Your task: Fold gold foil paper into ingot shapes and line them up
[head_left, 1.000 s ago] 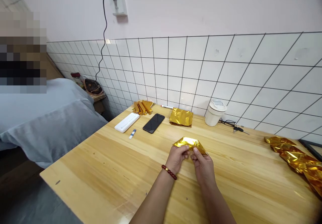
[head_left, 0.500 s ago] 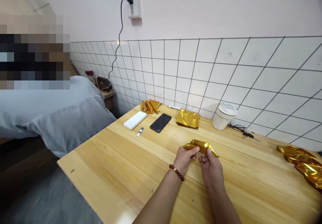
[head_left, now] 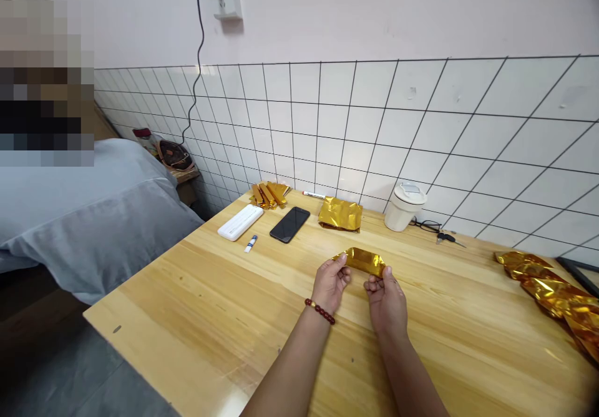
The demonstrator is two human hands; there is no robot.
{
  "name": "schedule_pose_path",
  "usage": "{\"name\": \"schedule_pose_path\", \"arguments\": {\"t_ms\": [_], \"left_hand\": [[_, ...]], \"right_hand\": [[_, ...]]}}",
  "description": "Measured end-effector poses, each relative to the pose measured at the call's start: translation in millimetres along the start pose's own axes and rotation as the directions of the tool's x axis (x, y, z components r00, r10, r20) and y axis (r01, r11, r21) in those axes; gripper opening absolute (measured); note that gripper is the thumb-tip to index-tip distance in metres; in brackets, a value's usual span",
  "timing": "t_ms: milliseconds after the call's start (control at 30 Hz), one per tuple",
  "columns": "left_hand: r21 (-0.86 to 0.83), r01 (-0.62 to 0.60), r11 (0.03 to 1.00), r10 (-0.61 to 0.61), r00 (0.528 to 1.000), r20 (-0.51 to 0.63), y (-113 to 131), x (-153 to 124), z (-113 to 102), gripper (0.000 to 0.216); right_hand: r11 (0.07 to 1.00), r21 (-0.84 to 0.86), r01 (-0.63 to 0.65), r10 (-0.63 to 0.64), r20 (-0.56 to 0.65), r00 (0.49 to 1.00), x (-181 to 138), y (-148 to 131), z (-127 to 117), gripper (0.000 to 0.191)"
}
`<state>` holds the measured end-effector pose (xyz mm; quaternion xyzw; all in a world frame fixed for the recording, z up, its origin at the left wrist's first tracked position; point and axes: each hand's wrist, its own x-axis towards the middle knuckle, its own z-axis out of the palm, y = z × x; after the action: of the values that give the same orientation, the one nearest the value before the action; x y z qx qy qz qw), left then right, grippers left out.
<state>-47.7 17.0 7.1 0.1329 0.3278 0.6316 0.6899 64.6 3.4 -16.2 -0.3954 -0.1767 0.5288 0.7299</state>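
A folded piece of gold foil paper is held up over the wooden table, its ends narrowing to slanted points. My left hand, with a dark red bead bracelet at the wrist, pinches the foil's left end between thumb and fingers. At the right end my right hand grips it the same way. Beyond the hands lies a flat stack of gold foil sheets. Several narrow folded foil strips are piled at the table's far left corner.
A white power bank, a small blue-white tube and a black phone lie left of the stack. Along the wall are a marker, lidded cup, glasses and key. Folded foil pieces lie right. A person is at left.
My hands have moved apart to the two ends of the foil, and more of its flat middle shows. The view has turned slightly to the right.
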Motion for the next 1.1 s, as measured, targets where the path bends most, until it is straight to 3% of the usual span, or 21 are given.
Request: {"name": "schedule_pose_path", "arguments": {"t_ms": [100,233,300,467,567,733,967,1100], "left_hand": [[0.051,-0.021,0.998,0.019,0.999,0.050,-1.3,-3.5,2.9,0.047],[0.292,-0.069,0.954,-0.005,0.969,0.247,-11.2,-8.9,7.2,0.043],[0.320,-0.096,0.942,0.020,0.972,0.233,-14.9,-8.8,7.5,0.044],[0.164,-0.110,0.980,0.103,0.993,0.053,-10.8,-2.3,4.1,0.045],[0.156,-0.106,0.982,0.098,0.994,0.057,-7.3,-1.7,3.6,0.048],[0.163,-0.060,0.985,0.050,0.997,0.063,-8.3,-4.4,6.4,0.049],[-0.183,0.119,0.976,-0.107,0.991,0.075,-5.4,-4.0,3.6,0.048],[-0.225,0.094,0.970,-0.087,0.995,0.040,-1.7,-3.3,2.2,0.037]], "right_hand": [[1.000,-0.007,0.001,-0.001,0.019,1.000,-2.5,-1.5,2.0,0.035],[0.998,-0.063,-0.003,0.010,0.113,0.994,-8.0,-4.1,6.2,0.041],[0.997,-0.073,-0.012,0.024,0.163,0.986,-10.5,-4.7,7.8,0.042],[0.998,-0.060,-0.024,0.030,0.115,0.993,-11.1,-4.0,8.4,0.042],[0.998,-0.056,-0.031,0.036,0.101,0.994,-9.1,-3.6,7.5,0.048],[0.999,-0.045,-0.010,0.014,0.098,0.995,-6.4,-4.6,4.5,0.035],[0.996,0.072,-0.046,0.045,0.009,0.999,-2.4,-7.1,3.2,0.035],[0.994,0.091,-0.055,0.053,0.018,0.998,-2.5,-7.4,3.7,0.035]]}}
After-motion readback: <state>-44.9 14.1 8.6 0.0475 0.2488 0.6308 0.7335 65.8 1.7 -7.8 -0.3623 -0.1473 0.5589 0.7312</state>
